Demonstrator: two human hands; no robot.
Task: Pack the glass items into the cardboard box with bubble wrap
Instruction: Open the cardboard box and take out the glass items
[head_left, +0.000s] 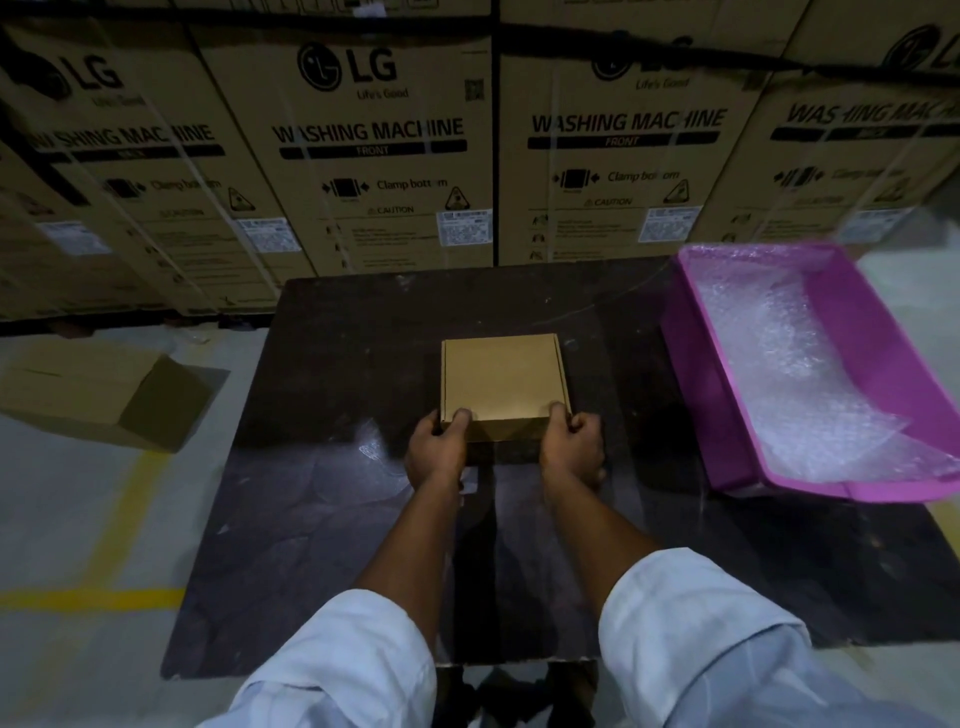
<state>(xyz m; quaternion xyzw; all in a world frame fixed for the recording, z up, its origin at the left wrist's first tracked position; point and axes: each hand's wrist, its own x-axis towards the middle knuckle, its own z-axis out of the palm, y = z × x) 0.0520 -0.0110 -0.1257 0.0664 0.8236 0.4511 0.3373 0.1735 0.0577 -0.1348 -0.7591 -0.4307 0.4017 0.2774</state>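
A small cardboard box (501, 384) sits closed in the middle of a dark table (332, 519), lid flat on top. The person stands at the near edge with both arms stretched out, white sleeves (701, 639) pushed up to the forearms.

The left hand (439, 449) grips the box's near left corner — fingers curled over the top edge, palm against the front wall. The right hand (571, 447) does the same at the near right corner, thumb laid on the lid and the other fingers bent round the side. Both hands are clamped on the box, which rests on the table between them.

To the right, a pink plastic tray (727, 374) lies tilted on the table's far right corner, hanging past the edge. Inside it is a loose heap of bubble wrap (789, 364), crumpled and glinting. A small scrap of clear wrap (371, 447) lies on the table just left of the left hand.

On the floor to the left — well apart from the table — a larger open carton (119, 395) lies on its side. Behind everything, a wall of washing machine cartons (374, 156) stands stacked side by side. Yellow lines (104, 597) mark the grey floor at the left.
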